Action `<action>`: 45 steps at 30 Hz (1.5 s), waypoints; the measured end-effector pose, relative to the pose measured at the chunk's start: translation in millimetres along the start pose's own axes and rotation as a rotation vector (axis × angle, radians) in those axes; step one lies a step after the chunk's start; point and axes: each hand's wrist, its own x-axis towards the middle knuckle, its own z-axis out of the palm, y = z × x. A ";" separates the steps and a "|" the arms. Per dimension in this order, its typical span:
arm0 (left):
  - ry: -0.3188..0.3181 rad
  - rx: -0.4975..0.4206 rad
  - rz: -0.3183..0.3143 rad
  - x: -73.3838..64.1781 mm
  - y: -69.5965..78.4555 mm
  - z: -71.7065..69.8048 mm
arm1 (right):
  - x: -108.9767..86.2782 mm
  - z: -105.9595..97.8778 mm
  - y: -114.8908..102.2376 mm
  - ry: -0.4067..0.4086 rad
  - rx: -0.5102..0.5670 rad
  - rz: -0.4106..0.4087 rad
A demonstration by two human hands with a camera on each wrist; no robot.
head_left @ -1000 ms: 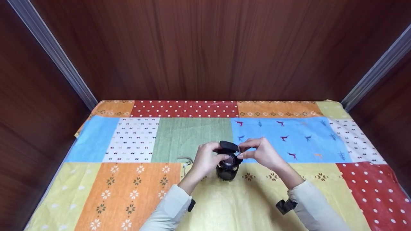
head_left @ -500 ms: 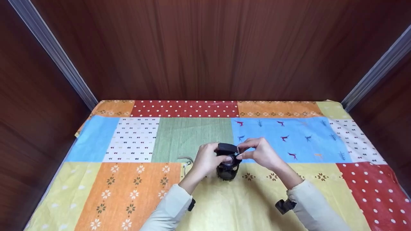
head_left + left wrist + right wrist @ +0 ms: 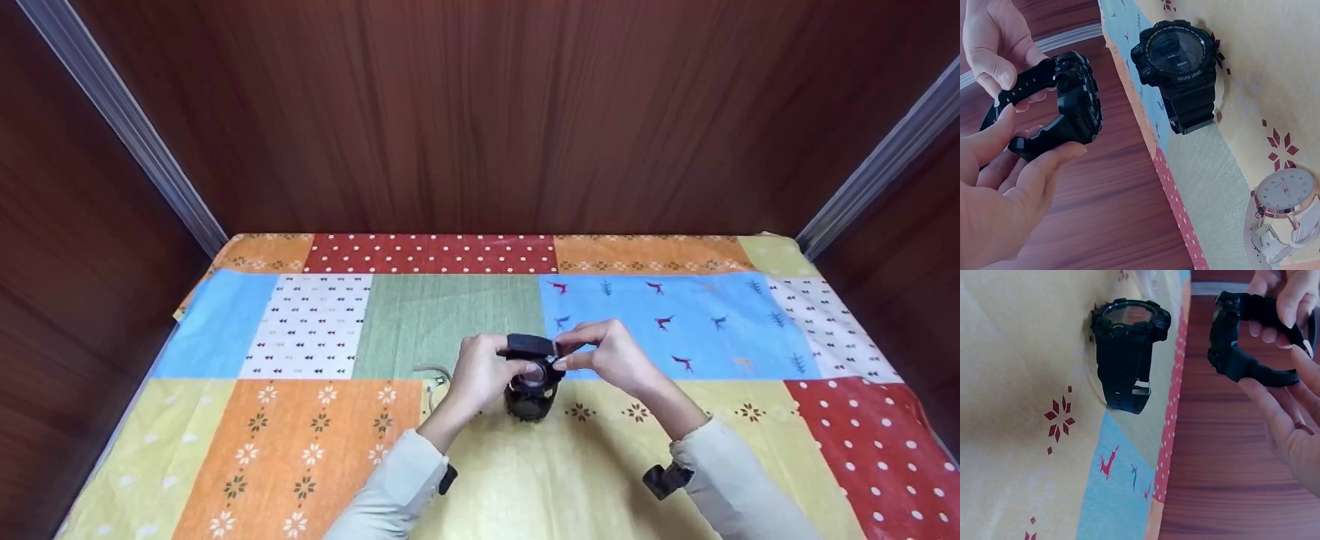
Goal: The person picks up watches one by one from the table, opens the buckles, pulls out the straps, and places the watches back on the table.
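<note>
A black sport watch (image 3: 531, 345) is held in the air between both hands, its strap bent into a loop. My left hand (image 3: 480, 373) grips it from the left, the thumb inside the loop. From the other side my right hand (image 3: 609, 358) pinches the strap near the small metal buckle (image 3: 1307, 347). In the left wrist view, a strap with holes runs to the right hand (image 3: 1002, 48). Beneath the hands a second black sport watch (image 3: 1179, 53) stands on the cloth, its strap closed in a loop. Fingers partly hide the held watch's strap ends.
A white-strapped watch with a rose-gold case (image 3: 1285, 190) lies by my left forearm, partly hidden by it in the head view. A patchwork cloth (image 3: 300, 450) covers the table. Brown wood-grain panels (image 3: 465, 112) rise behind and at both sides.
The held watch's case has tilted and dropped slightly over the last second. Both hands keep nearly the same place and grip; the watches on the cloth have not moved.
</note>
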 end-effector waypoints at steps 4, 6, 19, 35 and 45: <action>0.010 0.012 0.009 0.3 0.7 -0.6 | -4.7 -1.8 -16.6 -0.008 0.030 0.023; 0.015 0.013 0.022 0.6 0.6 -0.9 | -6.8 -2.6 -24.7 -0.007 0.048 0.044; 0.008 0.003 0.022 -1.1 0.2 -5.6 | -0.9 -3.8 11.0 0.011 0.184 0.087; -0.012 -0.071 0.006 -3.2 -8.9 -9.4 | -5.0 1.2 18.8 0.017 0.517 0.114; -0.009 -0.153 -0.029 -3.3 -11.7 -10.7 | -4.5 3.1 20.5 0.006 0.671 0.082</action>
